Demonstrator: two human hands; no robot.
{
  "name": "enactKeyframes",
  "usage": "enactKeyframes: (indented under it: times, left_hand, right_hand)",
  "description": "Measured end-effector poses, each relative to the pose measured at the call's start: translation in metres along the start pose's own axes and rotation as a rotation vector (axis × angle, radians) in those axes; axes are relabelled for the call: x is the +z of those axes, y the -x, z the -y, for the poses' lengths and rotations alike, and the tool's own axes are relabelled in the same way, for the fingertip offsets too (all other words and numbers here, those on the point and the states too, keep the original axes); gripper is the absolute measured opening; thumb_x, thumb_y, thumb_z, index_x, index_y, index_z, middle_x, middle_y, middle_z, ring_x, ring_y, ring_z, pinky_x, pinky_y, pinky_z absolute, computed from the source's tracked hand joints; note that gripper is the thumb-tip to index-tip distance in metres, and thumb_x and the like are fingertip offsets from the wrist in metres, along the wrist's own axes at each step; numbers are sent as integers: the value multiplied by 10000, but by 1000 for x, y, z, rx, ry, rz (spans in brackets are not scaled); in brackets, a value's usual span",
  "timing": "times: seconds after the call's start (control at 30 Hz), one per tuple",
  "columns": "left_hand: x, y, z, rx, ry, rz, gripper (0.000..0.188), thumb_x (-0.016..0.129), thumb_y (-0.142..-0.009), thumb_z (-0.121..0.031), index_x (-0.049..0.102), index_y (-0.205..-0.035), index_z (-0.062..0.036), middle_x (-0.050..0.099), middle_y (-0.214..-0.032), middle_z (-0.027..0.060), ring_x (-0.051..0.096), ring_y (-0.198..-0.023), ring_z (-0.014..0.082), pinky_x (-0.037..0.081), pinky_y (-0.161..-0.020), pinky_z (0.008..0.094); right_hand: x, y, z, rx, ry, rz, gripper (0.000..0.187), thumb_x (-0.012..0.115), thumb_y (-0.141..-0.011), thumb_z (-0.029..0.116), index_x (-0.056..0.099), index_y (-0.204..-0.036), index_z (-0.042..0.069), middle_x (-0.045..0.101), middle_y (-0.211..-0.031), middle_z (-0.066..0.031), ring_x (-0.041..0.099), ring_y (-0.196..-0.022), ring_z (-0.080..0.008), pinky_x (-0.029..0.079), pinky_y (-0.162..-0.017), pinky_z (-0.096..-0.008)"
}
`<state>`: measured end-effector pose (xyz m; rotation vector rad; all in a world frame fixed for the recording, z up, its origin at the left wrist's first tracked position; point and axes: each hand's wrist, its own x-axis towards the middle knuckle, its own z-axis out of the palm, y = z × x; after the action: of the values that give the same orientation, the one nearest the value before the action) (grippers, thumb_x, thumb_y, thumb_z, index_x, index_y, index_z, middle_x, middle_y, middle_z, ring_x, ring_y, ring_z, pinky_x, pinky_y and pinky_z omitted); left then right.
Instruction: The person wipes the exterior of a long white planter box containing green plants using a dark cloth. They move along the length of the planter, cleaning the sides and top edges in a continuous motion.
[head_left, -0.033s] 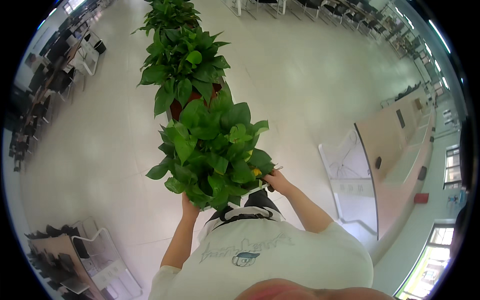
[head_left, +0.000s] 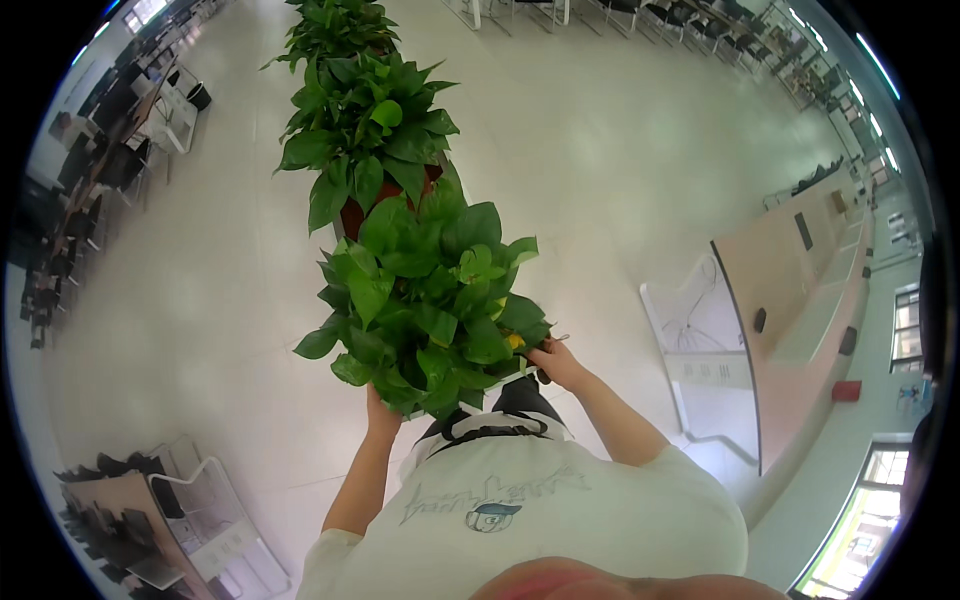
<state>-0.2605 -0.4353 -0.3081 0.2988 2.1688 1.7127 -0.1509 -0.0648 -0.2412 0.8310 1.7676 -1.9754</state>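
A bushy green-leaved potted plant [head_left: 430,300] stands right in front of me, with one or two yellow leaves on its right side. Under its near leaves shows the thin white edge of a plant stand [head_left: 514,378]. At the near left corner, my left hand [head_left: 382,411] is closed on the stand, its fingertips covered by foliage. My right hand [head_left: 558,363] curls at the near right corner, partly behind leaves. A small dark part and a thin loop show beside it; I cannot make out what they are.
Beyond lies another leafy plant [head_left: 375,125] in a reddish-brown pot [head_left: 353,219], with a further plant [head_left: 340,28] behind it. A long desk [head_left: 780,300] stands right, another desk [head_left: 115,500] lower left. Chairs and desks line the far left; a black bin [head_left: 199,96] stands there.
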Motion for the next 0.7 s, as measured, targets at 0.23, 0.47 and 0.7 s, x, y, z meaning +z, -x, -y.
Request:
enactKeyframes:
  times: [0.23,0.47,0.7]
  left_hand:
    - [6,-2,-16,-136,327,12,514,600,-978,-139,414,-1449,-49,524,-1415,104,534,-1265,221,446,-1067,369]
    - [13,-12,-39,-376,761,19,583,560,-1021,-287,334,-1528,-110,461,-1500,47,467,-1344,205,406,-1134,397]
    - [21,-10,-46,-274,663,-28,560,567,-1021,-257,357,-1514,-97,472,-1485,53,473,-1327,206,406,-1127,391]
  right_hand:
    - [9,11,-8,-131,-124,-5,313,576,-996,159,563,-1282,32,659,-1046,-14,616,-887,-88,513,-763,-274]
    - [-12,-38,-14,-202,-297,210,503,588,-1001,162,423,-1457,32,577,-1344,-61,564,-1162,-155,459,-1006,-322]
    - [-19,-124,42,-578,-35,205,496,598,-970,201,460,-1403,4,581,-1353,-148,575,-1212,-251,465,-992,-359]
